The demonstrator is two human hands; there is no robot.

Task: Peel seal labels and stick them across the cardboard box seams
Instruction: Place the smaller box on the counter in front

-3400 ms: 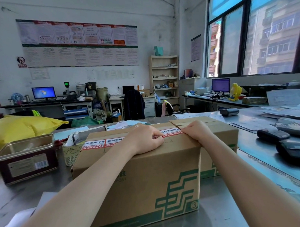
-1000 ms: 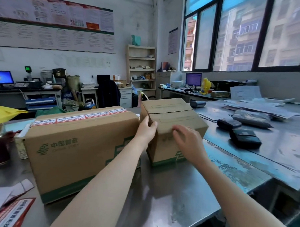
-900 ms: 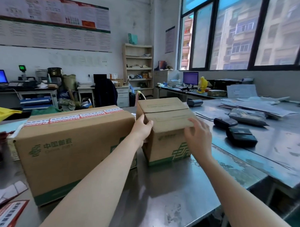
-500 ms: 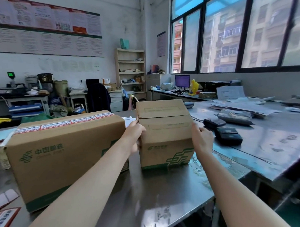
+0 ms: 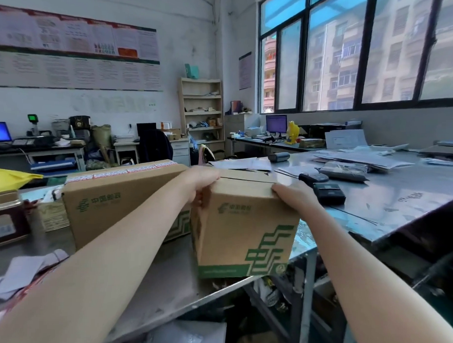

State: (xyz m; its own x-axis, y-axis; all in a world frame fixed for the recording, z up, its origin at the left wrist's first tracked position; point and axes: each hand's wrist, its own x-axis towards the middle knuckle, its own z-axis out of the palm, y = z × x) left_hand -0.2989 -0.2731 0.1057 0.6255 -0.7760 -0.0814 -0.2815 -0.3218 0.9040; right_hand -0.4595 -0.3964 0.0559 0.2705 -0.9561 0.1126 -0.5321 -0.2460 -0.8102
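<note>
The fingers of the left hand (image 5: pixel 199 182) were curled over the top left edge of the small cardboard box (image 5: pixel 244 231), thumb down its left side, gripping it. The right hand (image 5: pixel 292 195) clasped the box's top right corner, its fingers wrapped over the edge and out of sight on the far side. The box stood at the near corner of the metal table (image 5: pixel 165 279), its base reaching the table's edge, tilted slightly. It was plain brown, with a green logo and characters printed near the top of the front face, a stepped green emblem at the lower right and a green band along the bottom. Its top flaps met in a seam with no label visible there. Just beside it on the left sat the large cardboard box (image 5: pixel 116 203), same green print, with a strip of red-and-white seal labels (image 5: pixel 125 171) running along its top seam.
</note>
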